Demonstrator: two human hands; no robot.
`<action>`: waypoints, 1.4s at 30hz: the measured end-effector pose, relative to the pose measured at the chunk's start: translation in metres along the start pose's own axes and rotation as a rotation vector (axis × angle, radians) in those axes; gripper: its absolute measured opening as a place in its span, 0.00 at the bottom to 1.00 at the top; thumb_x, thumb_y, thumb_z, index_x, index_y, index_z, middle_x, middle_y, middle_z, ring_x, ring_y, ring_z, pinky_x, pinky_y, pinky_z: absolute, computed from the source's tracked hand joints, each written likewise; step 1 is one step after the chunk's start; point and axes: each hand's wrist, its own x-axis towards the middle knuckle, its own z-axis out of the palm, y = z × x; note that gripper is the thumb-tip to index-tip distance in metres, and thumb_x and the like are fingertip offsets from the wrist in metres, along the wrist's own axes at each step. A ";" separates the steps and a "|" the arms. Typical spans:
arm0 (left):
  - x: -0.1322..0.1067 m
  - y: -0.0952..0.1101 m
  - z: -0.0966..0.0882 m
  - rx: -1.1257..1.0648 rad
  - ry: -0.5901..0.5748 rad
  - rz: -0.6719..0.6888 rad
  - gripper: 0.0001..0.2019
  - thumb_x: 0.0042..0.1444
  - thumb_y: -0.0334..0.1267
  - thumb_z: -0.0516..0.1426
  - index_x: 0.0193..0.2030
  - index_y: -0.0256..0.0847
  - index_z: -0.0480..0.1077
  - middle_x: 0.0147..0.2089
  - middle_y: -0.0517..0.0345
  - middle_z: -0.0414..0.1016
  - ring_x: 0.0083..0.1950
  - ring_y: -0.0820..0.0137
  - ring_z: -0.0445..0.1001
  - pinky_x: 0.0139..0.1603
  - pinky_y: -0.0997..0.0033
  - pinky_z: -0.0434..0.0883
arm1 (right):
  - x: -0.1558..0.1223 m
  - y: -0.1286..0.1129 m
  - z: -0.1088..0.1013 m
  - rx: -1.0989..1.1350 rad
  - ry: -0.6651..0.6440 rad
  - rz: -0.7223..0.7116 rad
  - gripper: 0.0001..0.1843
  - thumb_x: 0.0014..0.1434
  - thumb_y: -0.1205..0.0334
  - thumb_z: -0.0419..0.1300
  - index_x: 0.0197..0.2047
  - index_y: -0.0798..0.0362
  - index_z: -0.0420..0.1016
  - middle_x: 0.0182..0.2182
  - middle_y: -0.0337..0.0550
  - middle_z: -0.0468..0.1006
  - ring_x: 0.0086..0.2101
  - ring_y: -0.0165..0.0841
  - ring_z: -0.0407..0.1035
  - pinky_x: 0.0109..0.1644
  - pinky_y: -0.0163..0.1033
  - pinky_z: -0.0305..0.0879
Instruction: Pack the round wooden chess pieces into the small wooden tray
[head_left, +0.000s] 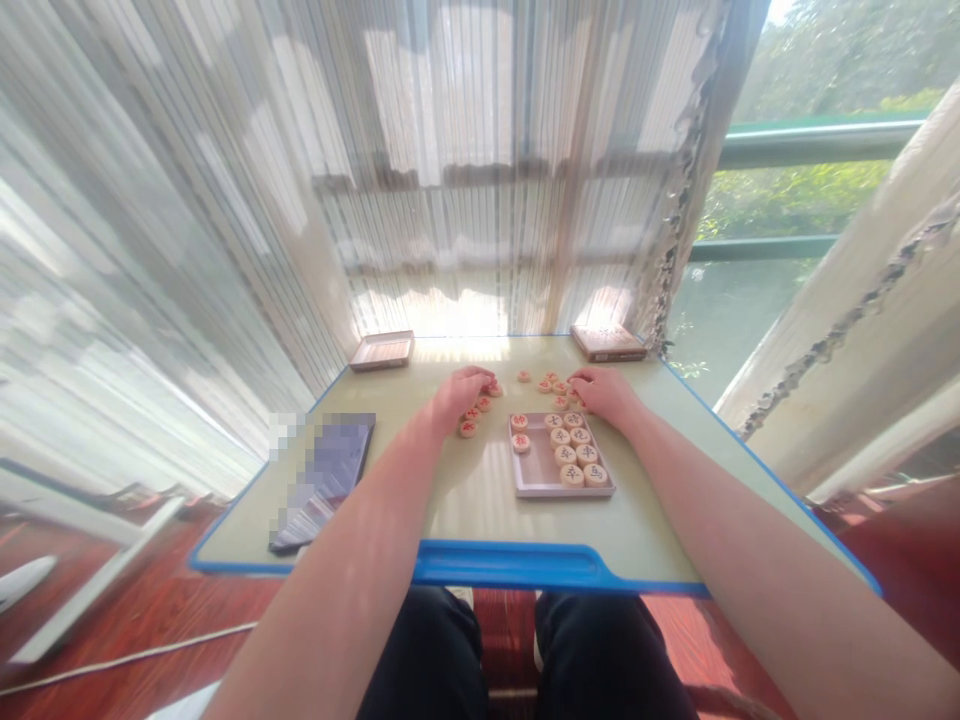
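Note:
Both arms reach across a small table among round wooden Chinese chess pieces. My left hand (pixel 460 393) is closed, its fingertips pinching a red-marked Chinese chess piece (pixel 493 389) at the top of a short slanting row. Below it in that row lie more red-marked pieces (pixel 469 428). On the other side, my right hand (pixel 606 390) has curled fingers on a Chinese chess piece (pixel 573 395), partly hidden by them. Beside it is a loose cluster of red-marked pieces (pixel 546 386). Nearer me, a shallow box tray (pixel 536 475) holds two red-marked pieces at left and several black-marked ones at right.
A flat box lid (pixel 382 350) lies at the table's back left, and a closed-looking box (pixel 609 342) at the back right. A dark tablet-like object (pixel 334 480), partly pixelated, rests at left. The table has a blue edge (pixel 510 563); sheer curtains (pixel 465 220) hang behind.

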 end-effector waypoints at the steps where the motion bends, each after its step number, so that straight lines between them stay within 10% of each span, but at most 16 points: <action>1: 0.000 0.000 0.000 0.006 0.000 -0.002 0.13 0.49 0.42 0.55 0.40 0.41 0.73 0.45 0.50 0.78 0.47 0.61 0.73 0.33 0.69 0.68 | 0.000 0.000 0.000 -0.005 0.003 -0.001 0.16 0.55 0.59 0.52 0.38 0.51 0.80 0.34 0.43 0.82 0.38 0.36 0.72 0.42 0.36 0.63; 17: 0.003 -0.005 -0.001 -0.007 -0.015 0.011 0.12 0.47 0.42 0.56 0.38 0.41 0.74 0.43 0.50 0.77 0.44 0.63 0.73 0.30 0.71 0.69 | -0.009 -0.009 -0.024 -0.291 -0.046 0.249 0.19 0.58 0.59 0.48 0.41 0.53 0.80 0.46 0.58 0.78 0.46 0.48 0.72 0.45 0.48 0.66; 33: 0.001 -0.001 0.001 0.001 -0.003 -0.003 0.12 0.48 0.42 0.56 0.38 0.42 0.74 0.44 0.50 0.77 0.46 0.61 0.73 0.35 0.68 0.70 | -0.012 -0.014 -0.015 -0.229 -0.049 0.050 0.16 0.57 0.60 0.51 0.39 0.52 0.79 0.41 0.51 0.80 0.42 0.43 0.72 0.41 0.41 0.64; 42: 0.002 -0.001 0.002 -0.017 0.034 0.013 0.09 0.48 0.36 0.54 0.36 0.41 0.72 0.47 0.50 0.77 0.50 0.61 0.73 0.40 0.65 0.70 | -0.012 -0.019 0.003 -0.041 -0.074 -0.432 0.17 0.59 0.65 0.51 0.44 0.51 0.80 0.48 0.41 0.79 0.52 0.36 0.66 0.61 0.40 0.55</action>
